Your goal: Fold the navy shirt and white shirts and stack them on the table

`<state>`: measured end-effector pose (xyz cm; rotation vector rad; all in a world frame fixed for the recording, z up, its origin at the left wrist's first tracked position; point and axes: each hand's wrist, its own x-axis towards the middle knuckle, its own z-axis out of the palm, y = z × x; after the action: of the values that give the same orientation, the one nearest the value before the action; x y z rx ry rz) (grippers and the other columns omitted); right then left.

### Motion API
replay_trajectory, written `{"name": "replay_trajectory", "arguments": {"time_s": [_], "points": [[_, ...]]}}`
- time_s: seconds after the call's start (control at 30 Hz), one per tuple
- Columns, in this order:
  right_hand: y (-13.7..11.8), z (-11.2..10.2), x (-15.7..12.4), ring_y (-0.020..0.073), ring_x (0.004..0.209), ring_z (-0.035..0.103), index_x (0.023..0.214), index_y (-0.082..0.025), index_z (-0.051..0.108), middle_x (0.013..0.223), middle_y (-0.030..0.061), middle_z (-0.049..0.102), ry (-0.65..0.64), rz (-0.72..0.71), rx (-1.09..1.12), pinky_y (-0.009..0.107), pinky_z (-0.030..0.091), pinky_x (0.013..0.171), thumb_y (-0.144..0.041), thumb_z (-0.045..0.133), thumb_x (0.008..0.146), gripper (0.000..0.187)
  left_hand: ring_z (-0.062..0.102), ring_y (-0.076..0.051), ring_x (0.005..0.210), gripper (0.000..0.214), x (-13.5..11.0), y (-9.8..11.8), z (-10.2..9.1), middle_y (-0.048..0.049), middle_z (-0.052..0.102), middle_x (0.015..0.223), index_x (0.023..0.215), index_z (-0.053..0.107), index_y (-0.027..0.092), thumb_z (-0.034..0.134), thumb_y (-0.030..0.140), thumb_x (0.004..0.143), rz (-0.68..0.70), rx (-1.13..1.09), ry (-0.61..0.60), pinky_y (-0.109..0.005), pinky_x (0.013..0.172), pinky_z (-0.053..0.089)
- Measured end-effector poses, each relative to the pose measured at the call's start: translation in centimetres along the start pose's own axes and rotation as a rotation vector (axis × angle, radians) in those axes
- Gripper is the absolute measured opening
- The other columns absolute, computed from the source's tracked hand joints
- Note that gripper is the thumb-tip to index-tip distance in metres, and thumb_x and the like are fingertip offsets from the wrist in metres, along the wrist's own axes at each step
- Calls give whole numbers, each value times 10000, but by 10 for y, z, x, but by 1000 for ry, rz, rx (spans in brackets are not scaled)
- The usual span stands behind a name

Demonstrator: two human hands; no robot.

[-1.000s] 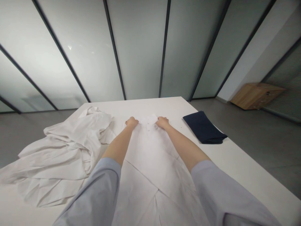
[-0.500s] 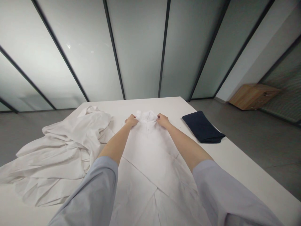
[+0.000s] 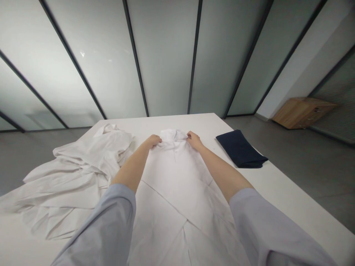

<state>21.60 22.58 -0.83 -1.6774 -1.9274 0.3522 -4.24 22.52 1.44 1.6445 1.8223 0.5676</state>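
Since both arms reach up the middle of the frame, what does each one have?

The left grip point(image 3: 152, 140) is closed, its fingers curled over the polo shirt point(image 3: 177, 184) just beside the collar point(image 3: 171, 135). The right grip point(image 3: 194, 140) is pinched on the other side of that collar, with a little cloth caught at the fingertips point(image 3: 189, 136).

Where does the shirt lie?

Flat and face up, in the center of the frame, on the white tabletop point(image 3: 273, 186). Its collar points away from the wearer, and its hem runs out past the bottom edge of the frame. A straight crease crosses it low down.

What's beside it?

Left of it, just off its edge, sits a crumpled white garment heap point(image 3: 74, 177), spilling over the tabletop's side at the left of the frame. To the right, near the right forearm point(image 3: 224, 171), lies a folded navy cloth point(image 3: 241, 149), not touching the shirt.

And the sleeves along the bottom?

Those are the person's own, pale blue-grey and loose, pushed to about the elbows.

Anything beyond the tabletop?

Frosted glass panels point(image 3: 163, 55) with dark frames fill the top of the frame, and a low wooden cabinet point(image 3: 303, 112) stands on the grey floor point(image 3: 318, 177) at the upper right.
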Motion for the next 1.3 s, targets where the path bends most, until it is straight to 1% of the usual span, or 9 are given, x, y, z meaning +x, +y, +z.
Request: {"name": "replay_trajectory", "arguments": {"time_s": [0.13,0.33,0.43,0.57,0.7,0.83,0.93,1.07,1.3], "points": [[1,-1,-2,187,907,591,1006,-217,611,998,42,681,20,-31,-26,285,407,804,-93,447,794,296,598,-163,742,239,-6,2,1,3,630,764,979,582,188,547,155,744,112,39,88,-256,661,444],[4,-11,-9,215,923,590,1018,-192,625,950,80,686,40,-137,-191,304,386,823,-67,431,814,308,592,-249,988,237,-20,-5,0,-85,661,950,986,593,195,467,115,802,502,627,261,-380,917,386],[7,-17,-15,224,955,577,988,-192,642,970,84,686,14,-233,-287,326,375,857,-82,418,847,286,580,-244,996,246,-29,-13,-1,-104,646,968,975,607,194,431,101,832,665,771,265,-389,945,365],[11,-20,-24,224,1000,554,972,-194,673,1030,89,677,-47,-353,-374,345,365,902,-93,416,866,296,574,-240,1002,246,-39,-22,-2,-100,648,955,948,635,202,435,107,841,755,848,214,-405,967,365],[11,-19,-32,245,1121,506,952,-190,707,1186,103,630,-37,-368,-404,379,347,966,-116,432,871,296,526,-244,1141,245,-47,-22,3,-88,648,1124,903,673,205,453,123,832,721,779,232,-434,1056,316],[-3,-9,-44,243,1238,444,1234,-171,608,1334,117,551,-8,-387,-350,389,313,1040,-239,387,931,382,461,-215,1260,364,-58,-10,24,-91,553,1340,1190,605,187,396,204,893,599,637,298,-376,1074,329],[-13,5,-59,269,1364,324,1406,-186,455,1478,115,411,-136,-366,-374,421,241,1104,-439,321,964,527,362,-259,1360,503,-70,-5,48,-117,412,1478,1383,453,179,352,401,943,487,662,192,-408,1103,293],[-9,16,-77,324,1426,203,1488,-244,317,1565,102,246,-298,-232,-432,499,179,1126,-620,228,935,675,248,-352,1412,671,-87,-14,72,-136,292,1543,1465,347,209,290,594,919,330,714,98,-510,1111,241],[-1,13,-88,324,1426,208,1478,-231,335,1559,132,248,-264,-186,-421,503,186,1121,-619,253,938,670,215,-382,1417,678,-97,-23,75,-147,277,1546,1454,374,228,315,612,899,288,653,137,-583,1105,196]]}}
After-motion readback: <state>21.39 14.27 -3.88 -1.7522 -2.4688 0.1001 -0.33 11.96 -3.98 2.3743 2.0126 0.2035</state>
